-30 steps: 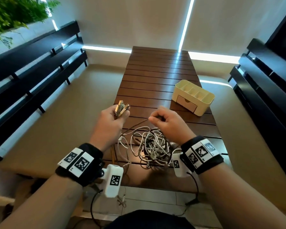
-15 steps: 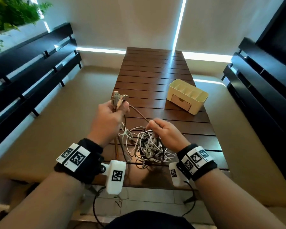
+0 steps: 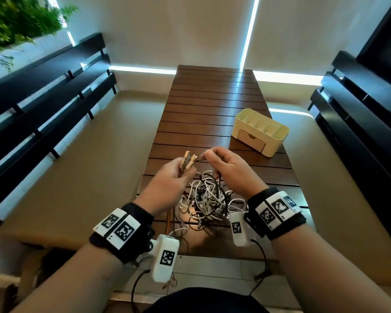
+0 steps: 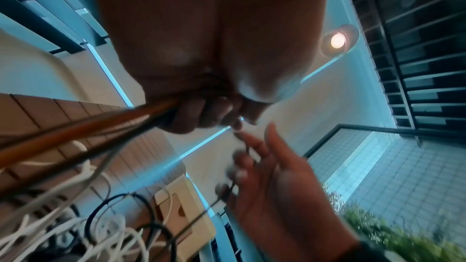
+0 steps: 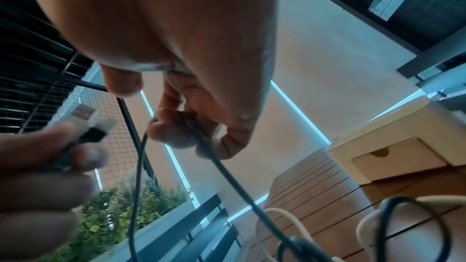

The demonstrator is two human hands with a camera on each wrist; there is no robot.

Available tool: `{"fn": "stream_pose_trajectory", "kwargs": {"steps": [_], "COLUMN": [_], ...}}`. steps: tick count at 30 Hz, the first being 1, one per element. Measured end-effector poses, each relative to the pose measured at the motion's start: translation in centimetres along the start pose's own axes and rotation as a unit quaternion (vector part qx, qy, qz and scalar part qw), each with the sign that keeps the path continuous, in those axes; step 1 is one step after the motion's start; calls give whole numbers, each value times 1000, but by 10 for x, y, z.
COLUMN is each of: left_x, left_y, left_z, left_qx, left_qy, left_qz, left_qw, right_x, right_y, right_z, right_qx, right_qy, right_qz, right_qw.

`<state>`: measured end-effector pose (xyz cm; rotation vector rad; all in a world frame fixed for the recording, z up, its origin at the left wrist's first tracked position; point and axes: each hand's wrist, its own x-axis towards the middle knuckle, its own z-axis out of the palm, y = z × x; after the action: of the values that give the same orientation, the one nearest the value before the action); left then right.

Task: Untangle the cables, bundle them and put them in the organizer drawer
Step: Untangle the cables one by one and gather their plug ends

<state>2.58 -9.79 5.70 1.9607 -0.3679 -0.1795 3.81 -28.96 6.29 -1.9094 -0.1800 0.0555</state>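
- My left hand [image 3: 167, 184] is closed round a cluster of plugs [image 3: 187, 163], gripping them with their metal ends pointing up and away from me; their leads run down out of my fist toward the tangle.
- My right hand [image 3: 229, 171] pinches one dark cable [image 5: 201, 146] between thumb and fingertips, just to the right of the plugs, almost touching them.
- That dark cable hangs from my pinch down and toward me into the tangle of cables [image 3: 209, 199], which lies on the near end of the slatted table [image 3: 212, 98], below and between my two wrists.
- The relation I judge the move to turn on: the cable's free length runs near-and-down from my right hand, so drawing it out means pulling up and far, away from the pile, while my left anchors the plugs.
- The organizer [image 3: 261, 132] stands farther off to the right, its drawer [image 3: 251, 140] closed and facing me; my right hand is the nearer one to it.
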Motion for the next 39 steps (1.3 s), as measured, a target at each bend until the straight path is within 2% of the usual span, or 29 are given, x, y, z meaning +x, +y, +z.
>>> {"fn": "stream_pose_trajectory", "kwargs": {"steps": [3, 7, 12, 15, 20, 23, 26, 28, 30, 33, 36, 37, 39], "left_x": [2, 2, 1, 8, 15, 14, 14, 16, 16, 14, 6, 4, 2], "left_y": [-5, -10, -5, -1, 6, 7, 17, 21, 20, 6, -5, -7, -7], "left_z": [10, 13, 7, 1, 1, -6, -17, -33, -45, -49, -39, -36, -34], "left_qx": [-4, -16, -62, -46, 47, 62, -30, -107, -126, -2, 86, 97, 97], "left_qy": [-41, -52, 21, 48, -20, 33, 121, 173, 190, 137, 65, 64, 109], "left_qz": [1, 4, 34, 45, 38, 48, 69, 59, 28, -39, -97, -103, -99], "left_qw": [999, 999, 997, 997, 998, 996, 990, 977, 973, 990, 989, 988, 984], "right_x": [-2, -4, -2, -5, -4, -4, -8, -11, -10, 2, 12, 13, 12], "right_y": [-4, -2, 13, 15, 3, 11, 33, 47, 52, 39, 16, 11, 4], "right_z": [11, 11, 8, 9, 5, 3, 9, 11, 7, -7, -22, -24, -23], "right_qx": [38, 65, 64, 64, 87, 64, -6, -29, -24, -17, -18, -9, -21], "right_qy": [-24, -33, 9, -15, -27, -33, -55, -56, -31, 32, 85, 92, 79], "right_qz": [-42, -60, -17, -13, -45, -39, 11, 46, 65, 56, 2, -16, -34], "right_qw": [998, 996, 998, 998, 995, 997, 998, 997, 997, 998, 996, 996, 996]}}
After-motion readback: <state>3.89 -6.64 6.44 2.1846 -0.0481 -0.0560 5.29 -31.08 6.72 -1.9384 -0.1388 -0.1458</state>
